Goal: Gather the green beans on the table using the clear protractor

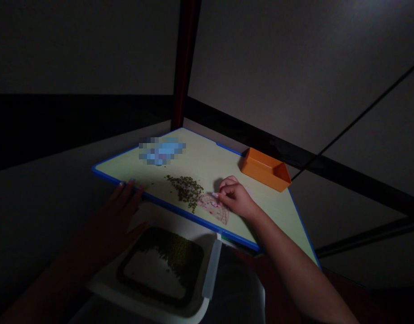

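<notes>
A pale board with a blue rim [207,157] lies in front of me. A small heap of dark green grains [186,189] sits near its front edge. My right hand [236,198] rests on the board with its fingers curled, pinching a clear pink protractor [215,208] that lies flat beside the grains. My left hand [121,209] is in shadow at the board's near left edge; its fingers are stretched out and its fingertips touch the blue rim. It holds nothing.
Below the board's edge a white container [207,270] holds a dark tray with more green grains [178,254]. An orange box [266,170] stands at the board's far right. A blurred blue patch [161,150] lies at the back. A dark post [185,63] rises behind.
</notes>
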### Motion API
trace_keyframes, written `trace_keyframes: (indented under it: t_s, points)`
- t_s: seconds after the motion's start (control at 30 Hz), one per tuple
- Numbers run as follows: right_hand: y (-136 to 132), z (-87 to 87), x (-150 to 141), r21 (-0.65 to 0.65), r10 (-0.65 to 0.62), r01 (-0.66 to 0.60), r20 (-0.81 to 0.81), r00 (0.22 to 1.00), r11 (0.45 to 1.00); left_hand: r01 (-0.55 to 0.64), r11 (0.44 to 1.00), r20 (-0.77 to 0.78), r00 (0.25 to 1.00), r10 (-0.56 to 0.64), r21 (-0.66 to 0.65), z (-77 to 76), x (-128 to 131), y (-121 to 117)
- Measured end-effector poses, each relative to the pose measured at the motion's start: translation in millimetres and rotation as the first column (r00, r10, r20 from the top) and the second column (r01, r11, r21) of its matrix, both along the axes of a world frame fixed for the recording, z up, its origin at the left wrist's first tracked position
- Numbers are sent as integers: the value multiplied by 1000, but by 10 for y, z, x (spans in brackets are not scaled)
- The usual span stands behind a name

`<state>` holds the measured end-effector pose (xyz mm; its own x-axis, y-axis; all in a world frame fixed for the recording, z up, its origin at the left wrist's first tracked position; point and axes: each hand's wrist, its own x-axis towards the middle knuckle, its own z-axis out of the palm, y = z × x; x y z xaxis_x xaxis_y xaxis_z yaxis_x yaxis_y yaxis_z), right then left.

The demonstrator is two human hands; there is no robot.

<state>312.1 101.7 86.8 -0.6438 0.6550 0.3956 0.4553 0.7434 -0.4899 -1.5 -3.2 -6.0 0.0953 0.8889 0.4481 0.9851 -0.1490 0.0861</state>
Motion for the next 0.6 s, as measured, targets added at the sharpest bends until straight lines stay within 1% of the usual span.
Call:
trace_keyframes:
  t_s: [0.13,0.33,0.5,0.6]
  points:
    - [-19,31,13,-9,23,-23,0,1000,1000,5,1000,-13,1000,-5,3,-10,-5,-2]
    - [-46,57,19,-22,99,-98,17,995,995,-8,1000,-24,1000,8,6,-16,-1,-9]
    - [-43,41,11,-38,74,-73,1,997,997,6,1000,-18,1000,-6,15,-20,-7,1]
    - [-39,28,7,-44,82,-82,-4,997,996,6,1000,-9,1000,-6,8,-7,-3,-4]
